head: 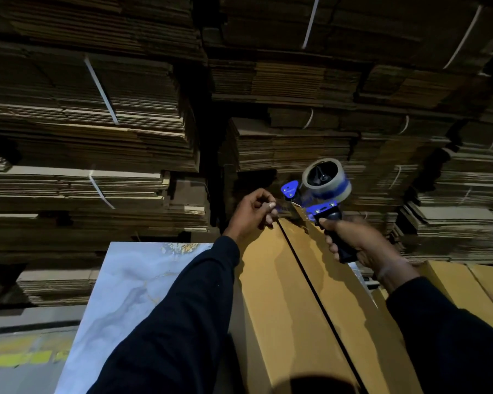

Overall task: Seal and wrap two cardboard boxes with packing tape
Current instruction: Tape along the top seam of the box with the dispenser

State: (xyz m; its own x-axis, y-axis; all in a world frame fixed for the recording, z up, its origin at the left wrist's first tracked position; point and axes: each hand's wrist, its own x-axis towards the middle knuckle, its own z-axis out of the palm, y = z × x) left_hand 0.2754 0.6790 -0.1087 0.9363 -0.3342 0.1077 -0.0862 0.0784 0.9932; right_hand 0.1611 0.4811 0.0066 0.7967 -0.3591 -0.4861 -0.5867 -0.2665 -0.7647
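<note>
A long cardboard box [271,294] lies in front of me, its two top flaps meeting along a dark open seam. A second cardboard box [467,285] lies to its right, partly hidden by my right arm. My right hand [362,245] grips the black handle of a blue tape dispenser [322,191] holding a roll of clear tape, held just above the far end of the first box. My left hand [251,214] pinches the free end of the tape at the far end of the seam.
The boxes rest on a pale marbled tabletop [131,294]. Tall stacks of flattened cardboard [97,137], tied with white straps, fill the background close behind the table. Grey floor with yellow marking [20,356] shows at the lower left.
</note>
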